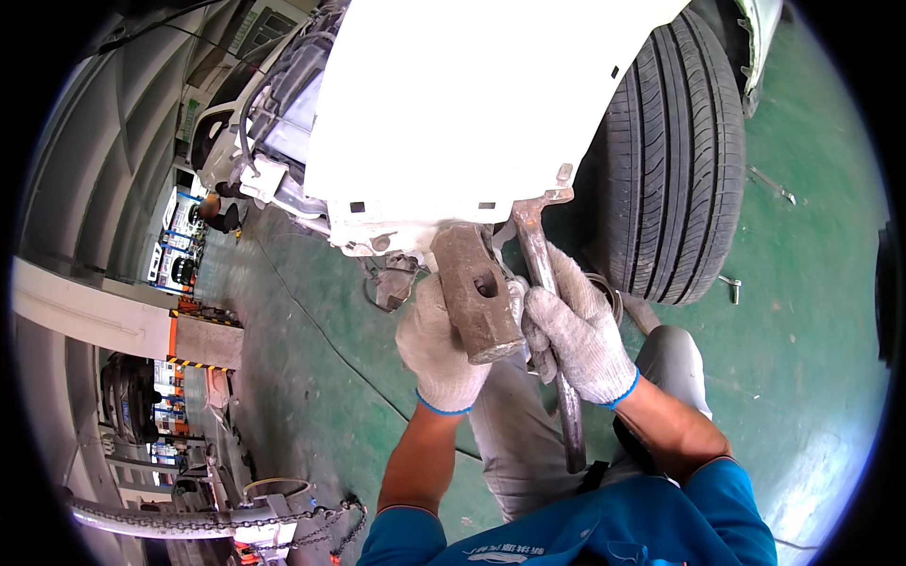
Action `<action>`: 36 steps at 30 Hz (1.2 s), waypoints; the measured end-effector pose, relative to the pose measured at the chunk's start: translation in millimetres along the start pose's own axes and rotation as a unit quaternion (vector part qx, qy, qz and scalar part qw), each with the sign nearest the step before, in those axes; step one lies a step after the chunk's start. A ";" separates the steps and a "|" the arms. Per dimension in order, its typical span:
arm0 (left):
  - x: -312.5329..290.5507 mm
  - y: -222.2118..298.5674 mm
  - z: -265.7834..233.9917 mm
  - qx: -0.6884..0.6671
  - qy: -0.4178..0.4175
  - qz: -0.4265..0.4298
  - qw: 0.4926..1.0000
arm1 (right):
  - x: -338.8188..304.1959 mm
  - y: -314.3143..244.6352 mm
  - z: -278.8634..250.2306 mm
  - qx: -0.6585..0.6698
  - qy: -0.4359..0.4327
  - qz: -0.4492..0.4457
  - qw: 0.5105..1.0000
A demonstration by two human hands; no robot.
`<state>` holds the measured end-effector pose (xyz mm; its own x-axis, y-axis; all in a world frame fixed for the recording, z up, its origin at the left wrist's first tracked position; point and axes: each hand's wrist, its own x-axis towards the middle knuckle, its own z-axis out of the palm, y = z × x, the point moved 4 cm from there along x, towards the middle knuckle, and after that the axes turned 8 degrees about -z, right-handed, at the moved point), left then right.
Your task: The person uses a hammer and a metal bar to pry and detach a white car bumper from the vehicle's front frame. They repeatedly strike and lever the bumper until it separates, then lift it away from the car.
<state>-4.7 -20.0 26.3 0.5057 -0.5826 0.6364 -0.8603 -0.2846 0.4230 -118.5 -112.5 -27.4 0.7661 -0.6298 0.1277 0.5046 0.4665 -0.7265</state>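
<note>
My left hand (436,349), in a white knit glove with a blue cuff, is closed around a heavy, rusty hammer head (461,283). An open eye hole shows in its side, and its upper end is close under the white car fender (444,104). In my right hand (587,340), gloved the same way, is a worn steel body hammer (572,424), gripped by its shaft. Its rusty cross-shaped head reaches up to the fender's lower edge. Whether either tool touches the panel, I cannot tell.
A black tire (675,160) stands right of the fender. Two wrench-like tools (774,186) lie on the green floor (802,283). Exposed front-end parts (283,123) are at upper left. A chained pulling post (189,519) stands at lower left; a person (222,217) crouches far left.
</note>
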 end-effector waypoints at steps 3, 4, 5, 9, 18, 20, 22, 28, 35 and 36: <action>3.2 4.2 4.0 -0.009 -0.007 -0.001 1.000 | 7.8 9.3 -8.1 0.030 -0.019 -0.007 0.999; 2.8 3.0 4.7 -0.002 -0.014 -0.002 1.000 | 10.5 12.9 -12.5 0.048 -0.030 -0.011 0.998; 2.3 1.9 5.6 0.005 -0.021 -0.004 1.000 | 11.7 13.3 -15.9 0.059 -0.040 -0.003 0.997; -2.2 2.2 7.9 0.032 -0.009 -0.017 0.999 | 19.8 27.3 -28.3 0.067 -0.025 -0.034 0.997; -12.4 -0.8 20.6 -0.021 -0.009 -0.059 0.998 | 22.1 33.3 -28.2 0.123 -0.071 0.011 0.990; -11.6 3.1 19.9 -0.008 0.000 -0.059 0.998 | 20.1 29.6 -26.4 0.141 -0.076 0.032 0.987; -11.7 8.6 22.1 0.049 0.000 -0.071 0.996 | 22.9 36.8 -30.1 0.125 -0.077 0.020 0.989; -17.8 7.0 26.6 -0.013 0.019 -0.159 0.987 | 35.5 50.8 -27.4 0.122 -0.090 -0.006 0.988; -24.6 -2.3 25.4 0.086 0.023 -0.122 0.989 | 35.4 49.5 -27.0 0.090 -0.030 0.045 0.995; -25.6 -3.6 26.0 0.092 0.024 -0.123 0.988 | 34.3 49.0 -24.7 0.092 -0.038 0.047 0.994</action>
<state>-16.2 -23.9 -8.3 0.6998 -0.4435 0.5600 -0.7060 -0.5493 0.4471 -77.4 -126.5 -75.3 0.8375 -0.5330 0.1203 0.4882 0.6310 -0.6030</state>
